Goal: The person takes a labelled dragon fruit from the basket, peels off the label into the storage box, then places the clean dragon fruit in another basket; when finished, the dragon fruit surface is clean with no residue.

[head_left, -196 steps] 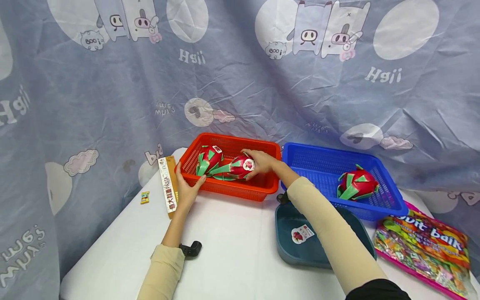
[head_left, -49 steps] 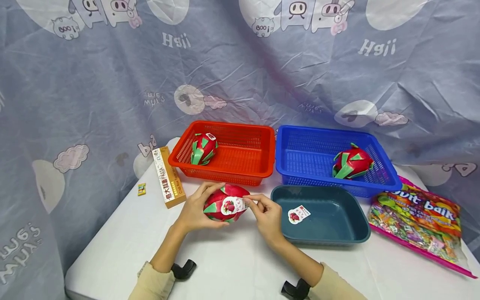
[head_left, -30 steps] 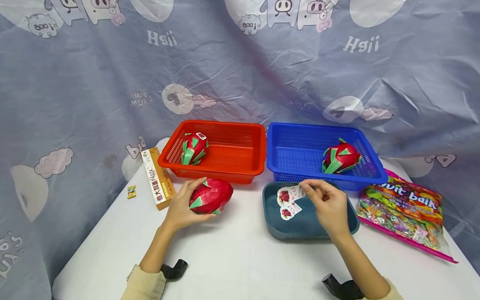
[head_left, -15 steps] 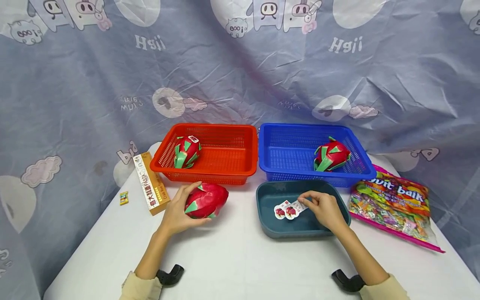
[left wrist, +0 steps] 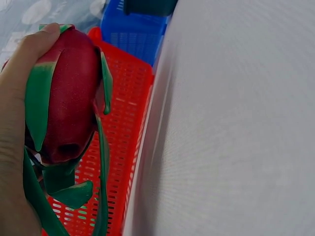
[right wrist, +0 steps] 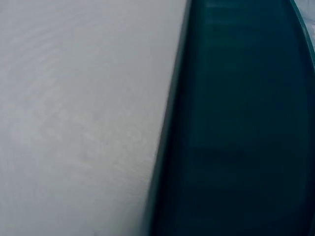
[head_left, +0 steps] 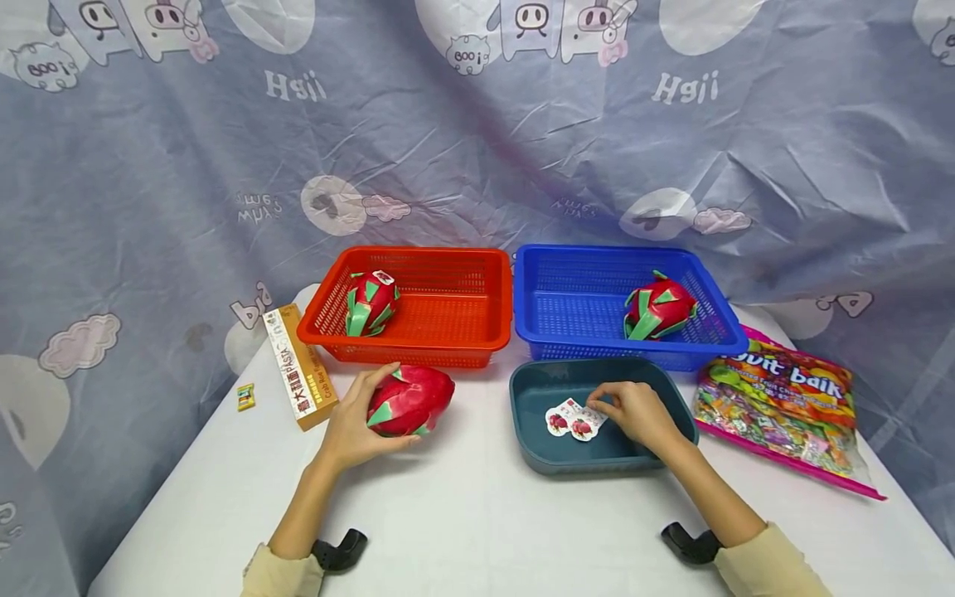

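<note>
- Two wrist-camera mounts are showing at the bottom of the head view, one black mount (head_left: 339, 550) at lower left and one (head_left: 690, 543) at lower right, each strapped by a cream sleeve.
- The left hand (head_left: 356, 419) is lying left of centre on the white table (head_left: 477, 531), its fingers curling round one red dragon fruit (head_left: 410, 400) that is resting on the table just in front of the red basket; the left wrist view is showing the thumb wrapping over the fruit's top and the green scales hanging below.
- The right hand (head_left: 634, 413) is reaching into one dark teal tray (head_left: 533, 396) at centre right, its fingertips pinching the edge of a sticker (head_left: 586, 424).
- Two stickers are lying in that tray, touching each other: the pinched one and a second sticker (head_left: 558, 415) to its left, each printed with a red fruit.
- One pasta box (head_left: 298, 376) is lying left of the held fruit, and one small yellow sweet (head_left: 245, 395) is sitting further left near the table edge.
- One bag of fruit candies (head_left: 783, 406) is lying at the right, beside the tray.
- Two mesh baskets are standing side by side behind: one red basket (head_left: 448, 319) holding one dragon fruit (head_left: 369, 303) with a sticker on it, and one blue basket (head_left: 582, 311) holding one dragon fruit (head_left: 658, 303).
- That is making three dragon fruits in all.
- One grey cartoon-print curtain (head_left: 477, 133) is hanging across the whole upper frame.
</note>
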Available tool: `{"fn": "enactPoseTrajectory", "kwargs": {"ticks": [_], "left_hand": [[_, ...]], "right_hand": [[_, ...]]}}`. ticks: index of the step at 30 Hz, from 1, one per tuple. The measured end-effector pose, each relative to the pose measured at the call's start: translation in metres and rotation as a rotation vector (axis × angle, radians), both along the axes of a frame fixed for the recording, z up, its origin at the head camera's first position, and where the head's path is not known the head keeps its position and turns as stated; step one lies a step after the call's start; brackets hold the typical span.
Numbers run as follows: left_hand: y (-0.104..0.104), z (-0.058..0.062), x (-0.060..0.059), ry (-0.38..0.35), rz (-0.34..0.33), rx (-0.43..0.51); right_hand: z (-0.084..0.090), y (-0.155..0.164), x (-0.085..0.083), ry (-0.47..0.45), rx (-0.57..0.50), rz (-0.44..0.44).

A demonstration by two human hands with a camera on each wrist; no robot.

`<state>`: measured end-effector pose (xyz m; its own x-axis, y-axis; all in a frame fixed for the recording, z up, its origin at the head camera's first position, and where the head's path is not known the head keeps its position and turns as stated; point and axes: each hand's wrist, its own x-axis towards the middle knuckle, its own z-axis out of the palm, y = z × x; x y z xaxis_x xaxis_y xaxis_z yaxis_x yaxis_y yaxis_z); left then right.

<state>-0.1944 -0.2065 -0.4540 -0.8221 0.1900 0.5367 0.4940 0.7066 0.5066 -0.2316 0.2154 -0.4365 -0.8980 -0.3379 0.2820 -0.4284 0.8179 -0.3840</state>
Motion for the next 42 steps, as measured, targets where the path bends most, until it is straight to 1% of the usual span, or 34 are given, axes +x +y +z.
{"fn": "enactPoseTrajectory", "kwargs": {"ticks": [8, 12, 16, 23, 30, 33, 38, 42], "left_hand": [[-0.001, 0.003, 0.001, 0.005, 0.009, 0.004], [-0.001, 0.003, 0.001, 0.011, 0.009, 0.007], [-0.001, 0.002, 0.001, 0.012, 0.008, 0.007], [0.0, 0.001, 0.002, 0.008, 0.013, 0.006], [-0.001, 0.002, 0.002, 0.008, 0.01, 0.011], [-0.001, 0.002, 0.002, 0.01, 0.006, 0.015], [-0.001, 0.003, 0.002, 0.006, 0.009, 0.023], [-0.001, 0.003, 0.002, 0.001, 0.012, 0.027]], "right_hand": [[-0.002, -0.002, -0.003, -0.057, 0.116, 0.007], [-0.001, -0.004, -0.004, -0.052, 0.205, -0.004], [-0.001, -0.004, -0.002, -0.042, 0.288, -0.001], [-0.003, -0.003, 0.006, -0.057, 0.397, 0.003], [-0.002, -0.003, 0.011, -0.016, 0.478, 0.075], [-0.001, -0.003, 0.01, -0.052, 0.495, 0.107], [-0.001, -0.002, 0.009, -0.164, 0.525, 0.135], [-0.001, -0.002, 0.007, -0.209, 0.547, 0.15]]}}
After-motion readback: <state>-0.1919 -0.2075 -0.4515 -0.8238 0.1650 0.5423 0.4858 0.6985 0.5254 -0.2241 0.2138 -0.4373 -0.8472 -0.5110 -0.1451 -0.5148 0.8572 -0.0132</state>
